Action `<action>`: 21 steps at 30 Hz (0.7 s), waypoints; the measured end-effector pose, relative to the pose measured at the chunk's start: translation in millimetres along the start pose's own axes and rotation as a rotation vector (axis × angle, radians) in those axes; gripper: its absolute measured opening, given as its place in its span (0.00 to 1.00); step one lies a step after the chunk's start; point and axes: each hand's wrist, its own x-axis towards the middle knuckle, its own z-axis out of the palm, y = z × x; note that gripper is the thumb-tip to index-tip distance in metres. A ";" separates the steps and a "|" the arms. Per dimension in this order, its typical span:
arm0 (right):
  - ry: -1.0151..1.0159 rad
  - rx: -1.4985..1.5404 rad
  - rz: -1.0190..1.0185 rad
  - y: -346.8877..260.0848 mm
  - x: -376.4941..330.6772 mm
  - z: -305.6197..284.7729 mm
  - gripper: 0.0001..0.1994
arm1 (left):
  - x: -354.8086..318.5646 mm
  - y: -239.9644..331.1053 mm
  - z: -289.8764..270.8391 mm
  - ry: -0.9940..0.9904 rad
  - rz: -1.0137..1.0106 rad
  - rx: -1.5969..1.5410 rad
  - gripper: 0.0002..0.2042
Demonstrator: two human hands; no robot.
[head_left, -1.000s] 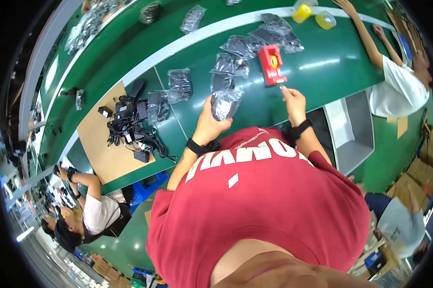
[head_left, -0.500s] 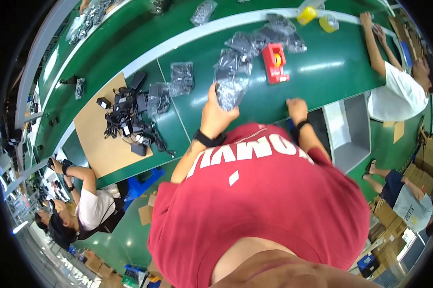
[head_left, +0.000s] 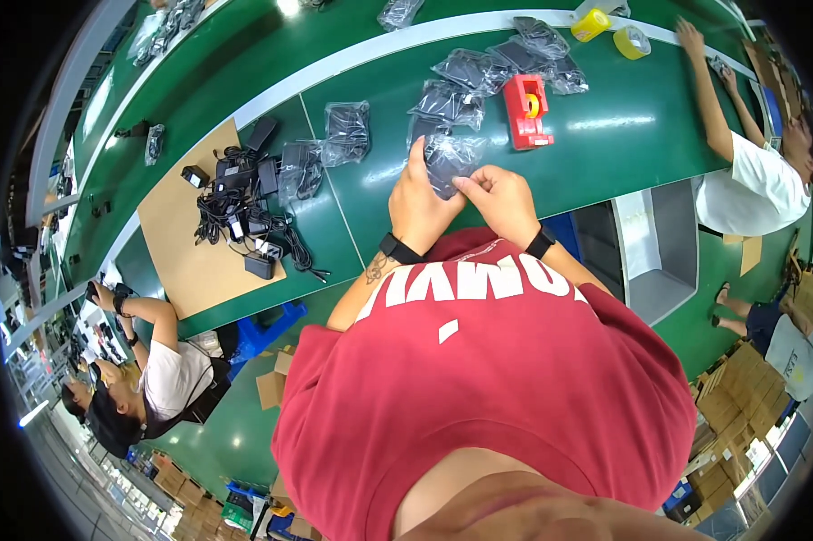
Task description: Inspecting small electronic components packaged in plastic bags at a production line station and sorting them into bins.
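Observation:
My left hand [head_left: 422, 203] is closed around a clear plastic bag with a black power adapter [head_left: 452, 160] inside, its thumb side along the left of the bag. My right hand [head_left: 504, 203] pinches the bag's lower right edge between thumb and fingertips. Just beyond lie more bagged black adapters [head_left: 449, 101], running in an overlapping row toward the far right. A red tape dispenser [head_left: 525, 117] with a yellow roll stands right of them, apart from both hands.
To the left, a brown cardboard sheet [head_left: 177, 234] bears a tangled pile of black adapters and cables [head_left: 240, 203]. Beside it are bagged adapters [head_left: 345, 133]. Yellow tape rolls [head_left: 591, 25] sit at the far edge. A grey bin [head_left: 659, 252] stands at right; co-workers sit on both sides.
My right hand has come up from the table's near edge to the bag and pinches it. My left hand still holds the bag, now turned slightly and shifted right.

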 end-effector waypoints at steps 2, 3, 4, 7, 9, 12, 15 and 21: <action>0.012 -0.081 0.014 6.8 2.8 -0.5 0.15 | 0.4 -0.9 -0.6 0.031 0.021 0.021 0.39; -0.012 -0.097 0.017 9.9 4.7 -1.2 0.15 | 0.8 -1.4 -0.9 -0.015 -0.034 -0.014 0.39; -0.011 -0.120 0.018 12.7 6.4 -1.3 0.15 | 1.1 -2.1 -1.6 -0.058 -0.074 -0.063 0.39; -0.104 -0.022 -0.010 21.8 13.0 -4.5 0.14 | 2.1 -4.8 -2.7 -0.114 -0.119 -0.177 0.40; -0.188 0.086 0.007 28.3 17.2 -8.3 0.12 | 3.6 -7.1 -3.3 -0.142 -0.140 -0.282 0.40; -0.311 0.251 0.008 34.8 22.2 -11.1 0.10 | 3.9 -8.1 -4.2 -0.214 -0.169 -0.477 0.38; -0.382 0.430 -0.034 35.7 23.8 -11.6 0.09 | 4.4 -6.2 -8.6 -0.343 -0.287 -0.688 0.36; -0.258 0.454 -0.081 26.0 26.3 -11.2 0.13 | 13.5 -7.2 -22.4 -0.709 -0.483 -1.249 0.25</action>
